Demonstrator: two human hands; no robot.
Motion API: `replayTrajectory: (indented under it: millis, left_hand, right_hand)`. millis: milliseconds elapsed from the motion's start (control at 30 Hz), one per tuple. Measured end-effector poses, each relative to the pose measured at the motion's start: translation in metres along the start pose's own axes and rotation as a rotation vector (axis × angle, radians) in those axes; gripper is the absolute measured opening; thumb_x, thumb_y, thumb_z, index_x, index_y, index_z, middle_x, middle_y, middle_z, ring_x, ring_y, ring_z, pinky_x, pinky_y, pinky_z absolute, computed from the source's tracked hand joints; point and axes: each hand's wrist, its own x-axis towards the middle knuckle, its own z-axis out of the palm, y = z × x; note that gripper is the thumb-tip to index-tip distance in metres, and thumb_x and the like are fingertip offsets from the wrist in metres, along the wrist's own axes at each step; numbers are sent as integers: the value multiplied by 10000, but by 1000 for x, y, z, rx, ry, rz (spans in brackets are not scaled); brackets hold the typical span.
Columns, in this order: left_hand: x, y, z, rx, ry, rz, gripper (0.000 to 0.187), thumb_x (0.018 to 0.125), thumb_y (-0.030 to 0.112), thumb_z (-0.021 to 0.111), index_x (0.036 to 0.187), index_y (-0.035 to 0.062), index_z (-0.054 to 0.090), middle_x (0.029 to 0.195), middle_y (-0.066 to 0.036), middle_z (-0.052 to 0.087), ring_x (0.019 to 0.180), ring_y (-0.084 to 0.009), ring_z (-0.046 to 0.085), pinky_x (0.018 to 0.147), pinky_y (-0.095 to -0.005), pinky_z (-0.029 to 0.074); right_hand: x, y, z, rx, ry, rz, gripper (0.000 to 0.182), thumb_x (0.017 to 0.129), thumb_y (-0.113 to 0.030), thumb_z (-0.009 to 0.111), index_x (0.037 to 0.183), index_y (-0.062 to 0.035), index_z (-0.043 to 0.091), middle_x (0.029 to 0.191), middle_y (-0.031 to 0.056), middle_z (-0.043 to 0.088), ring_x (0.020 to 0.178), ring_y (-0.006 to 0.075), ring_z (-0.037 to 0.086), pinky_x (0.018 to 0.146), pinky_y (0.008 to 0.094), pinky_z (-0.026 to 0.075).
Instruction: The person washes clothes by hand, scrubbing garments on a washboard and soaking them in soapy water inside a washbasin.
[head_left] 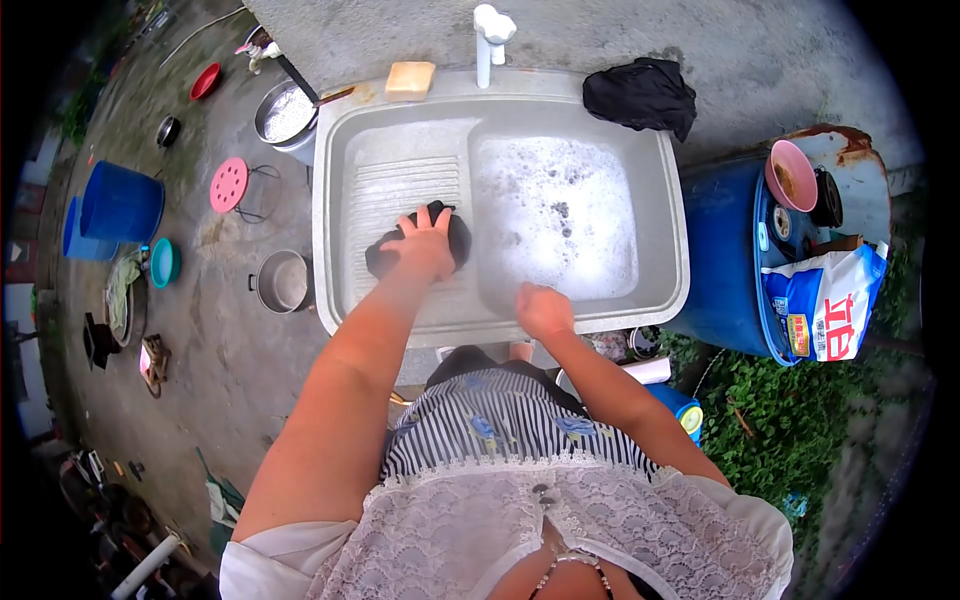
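My left hand (pixel 428 248) lies with its fingers spread on a bunched black cloth (pixel 385 260), pressing it against the ribbed washboard (pixel 405 185) side of a grey sink (pixel 335 230). My right hand (pixel 545 312) is at the sink's front rim, by the deeper basin, with its fingers curled closed. Whether anything is inside those fingers is hidden. White suds and water (pixel 560 215) fill the basin beside it.
A yellowish soap bar (pixel 410 80), a white tap (pixel 490 40) and another black cloth (pixel 645 95) are along the sink's back edge. To the right, a blue barrel (pixel 715 250) bears a detergent bag (pixel 830 300) and a pink bowl (pixel 790 175). A metal pot (pixel 282 282) stands left.
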Motion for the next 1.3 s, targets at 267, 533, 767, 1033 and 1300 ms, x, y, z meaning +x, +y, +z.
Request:
replayTrajectory:
  millis: [267, 533, 767, 1033, 1300]
  left_hand:
    - [-3, -2, -1, -15, 7, 14, 1168, 667, 235, 864, 1546, 346, 104, 1625, -67, 40, 1459, -417, 107, 1004, -757, 314]
    - [-1, -2, -1, -12, 2, 11, 1173, 663, 237, 867, 1547, 346, 104, 1625, -64, 37, 1461, -412, 105, 1004, -759, 312]
    - [1, 0, 0, -1, -10, 2, 1191, 660, 252, 870, 1549, 347, 83, 1627, -61, 20, 1461, -415, 101, 1004, -759, 312]
    - [1, 2, 0, 1, -10, 2, 1189, 659, 248, 870, 1547, 346, 86, 1627, -58, 18, 1462, -416, 94, 1006, -758, 312]
    - [5, 2, 2, -1, -6, -1, 1222, 636, 280, 895, 1544, 369, 83, 1618, -76, 10, 1458, -405, 104, 1021, -760, 296]
  right_hand:
    - [-3, -5, -4, 2, -4, 6, 282, 933, -315, 452, 911, -89, 620, 910, 215, 674, 882, 415, 636, 791, 515, 496]
    - [-1, 0, 3, 1, 14, -18, 286, 940, -320, 452, 923, -84, 613, 923, 205, 674, 894, 408, 634, 794, 516, 493]
    - [-1, 1, 2, -10, -10, -3, 287, 944, -315, 448, 921, -76, 607, 925, 199, 675, 893, 404, 635, 793, 515, 494]
    - [0, 4, 4, -3, 11, -11, 272, 935, -298, 450, 924, -77, 608, 919, 198, 677, 884, 402, 637, 783, 513, 499]
    - [0, 4, 2, -25, -21, 1, 319, 947, -308, 423, 998, -93, 654, 948, 176, 684, 916, 372, 652, 820, 502, 504]
